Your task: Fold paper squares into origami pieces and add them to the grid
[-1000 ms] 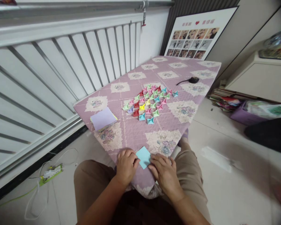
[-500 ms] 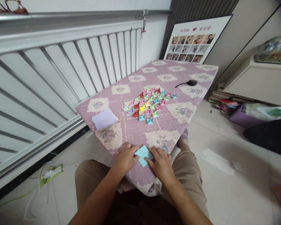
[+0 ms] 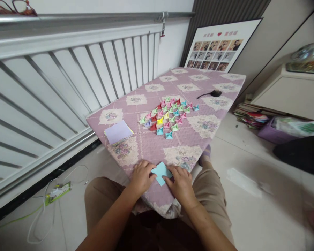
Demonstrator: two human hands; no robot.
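Observation:
A light blue square of paper (image 3: 161,173) lies turned like a diamond on the flowered pink tablecloth (image 3: 149,150), near the edge closest to me. My left hand (image 3: 143,177) grips its left corner between thumb and fingers. At the right corner, my right hand (image 3: 180,180) pinches the same sheet, its thumb on top. Beyond the hands stand rows of small folded paper pieces (image 3: 159,121) in red, pink, green, yellow and blue. A stack of paper squares (image 3: 118,132), lilac on top, rests at the table's left side.
A small black object (image 3: 216,93) with a thin tail lies at the far right of the table. A white radiator (image 3: 94,73) runs along the left side. A photo board (image 3: 219,47) leans behind. On the floor at left is a power strip (image 3: 58,193).
The whole view has shifted slightly. Both hands remain on the blue paper in nearly the same pose.

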